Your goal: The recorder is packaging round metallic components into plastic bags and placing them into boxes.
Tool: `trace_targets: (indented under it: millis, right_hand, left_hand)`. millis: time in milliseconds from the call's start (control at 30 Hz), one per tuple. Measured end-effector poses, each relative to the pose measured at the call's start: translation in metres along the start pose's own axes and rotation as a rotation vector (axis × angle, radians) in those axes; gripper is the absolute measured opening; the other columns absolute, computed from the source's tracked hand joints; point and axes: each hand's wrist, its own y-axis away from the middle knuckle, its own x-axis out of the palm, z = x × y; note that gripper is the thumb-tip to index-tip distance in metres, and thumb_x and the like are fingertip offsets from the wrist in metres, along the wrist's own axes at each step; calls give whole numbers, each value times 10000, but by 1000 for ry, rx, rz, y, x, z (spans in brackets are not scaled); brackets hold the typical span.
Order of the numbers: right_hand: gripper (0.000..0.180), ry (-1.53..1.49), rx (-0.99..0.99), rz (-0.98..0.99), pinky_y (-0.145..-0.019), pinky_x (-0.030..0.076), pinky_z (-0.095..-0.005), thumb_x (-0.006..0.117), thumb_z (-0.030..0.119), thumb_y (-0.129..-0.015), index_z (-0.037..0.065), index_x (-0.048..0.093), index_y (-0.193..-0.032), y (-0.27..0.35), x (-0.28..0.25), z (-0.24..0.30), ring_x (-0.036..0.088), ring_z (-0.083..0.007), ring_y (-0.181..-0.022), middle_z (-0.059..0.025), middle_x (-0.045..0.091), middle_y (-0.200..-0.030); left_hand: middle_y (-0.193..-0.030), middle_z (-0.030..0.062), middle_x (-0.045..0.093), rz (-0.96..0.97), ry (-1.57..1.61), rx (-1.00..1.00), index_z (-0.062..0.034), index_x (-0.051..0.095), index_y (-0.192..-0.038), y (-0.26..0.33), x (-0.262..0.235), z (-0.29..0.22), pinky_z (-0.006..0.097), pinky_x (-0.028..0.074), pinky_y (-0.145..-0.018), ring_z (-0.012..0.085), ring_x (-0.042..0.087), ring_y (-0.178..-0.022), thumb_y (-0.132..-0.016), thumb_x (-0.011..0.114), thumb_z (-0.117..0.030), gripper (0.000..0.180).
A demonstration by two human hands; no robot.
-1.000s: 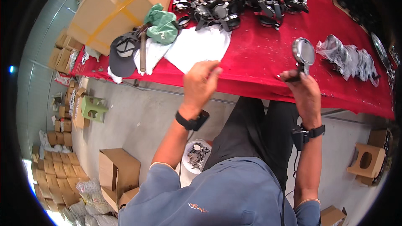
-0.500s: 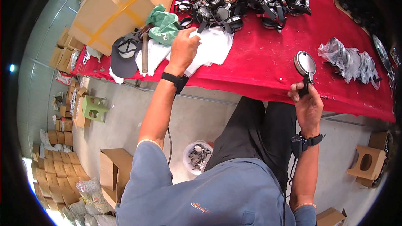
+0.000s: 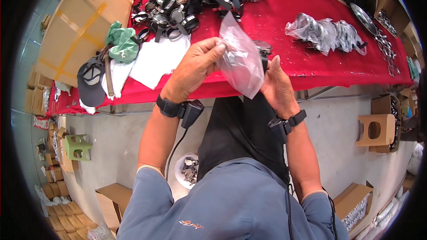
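Between thumb and fingers, my left hand (image 3: 193, 66) pinches the edge of a clear plastic bag (image 3: 241, 62), raised over the table's near edge. Close on its right, my right hand (image 3: 279, 88) holds a round silver-rimmed piece with a black handle (image 3: 263, 47). The bag covers part of that piece and some of my right fingers; I cannot tell whether the piece is inside the bag or behind it. A stack of white plastic bags (image 3: 156, 62) lies left of my left hand. Beyond is a heap of similar round pieces with black parts (image 3: 187, 6).
Bagged pieces (image 3: 327, 33) lie on the red cloth (image 3: 307, 69) at right. Left are a green cloth (image 3: 122, 42), a dark cap (image 3: 91, 80), a rod (image 3: 109, 75) and a large carton (image 3: 84, 22). A white bucket (image 3: 180, 171) and stools stand on the floor.
My left hand has come up from the white stack with a bag and moved right. My right hand has brought the round piece toward it. The view has shifted right.
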Motion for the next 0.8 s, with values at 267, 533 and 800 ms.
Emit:
trace_targets:
  millis: [267,533,800]
  right_hand:
    - [388,20,-346,-181,-1135,516,-394,736,93,-1032,-24,620,-1383,7,-13,21,678,-210,-1256,-123,709,-1355]
    - [404,-9,-357,-274,-1046,533,-357,781,133,-1014,-16,623,-1355,11,-18,10,684,-178,-1142,-90,714,-1267]
    - [261,563,-678,-663,-823,542,-291,819,173,-998,19,652,-1124,47,-36,29,633,-98,-914,-14,674,-983]
  left_hand:
    - [-1383,179,687,67,430,-194,11,563,-1433,-2,19,44,468,588,-1078,271,707,-1244,-1134,483,-560,650]
    - [-1215,92,752,-180,223,-59,-21,674,-1284,-1,60,68,433,632,-988,216,754,-1095,-1086,692,-249,303]
    - [-827,22,740,-278,-514,18,-13,761,-1001,-24,66,55,260,555,-656,84,670,-717,-1032,761,-169,159]
